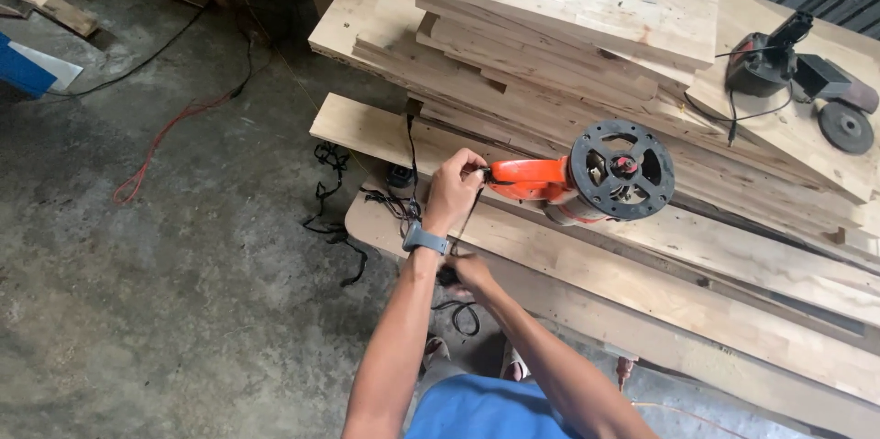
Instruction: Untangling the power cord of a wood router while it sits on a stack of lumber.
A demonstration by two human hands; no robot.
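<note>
Both hands work a black power cord in the head camera's view: the left hand (456, 184), a grey watch (423, 239) on its wrist, is pinched shut on the cord (469, 219) right where it enters the handle of an orange power tool (536, 181), while the right hand (469, 271), lower and partly behind the left forearm, is closed around a lower stretch of the same cord, a loop of which hangs beneath it. That tool lies on its side on a long pale plank (642, 265), its round black slotted base (623, 170) facing the camera. Behind it rises a stack of light wooden boards (550, 27), a few small grey metal bits lying on the top one. At the right edge of the stack sits a dark angle grinder (807, 82) with its disc and a thin black lead. On the concrete floor (165, 292) to the left trails a red-orange cable (156, 150), with a blue sheet-like object (23, 72) at the far left edge; no labels are legible.
</note>
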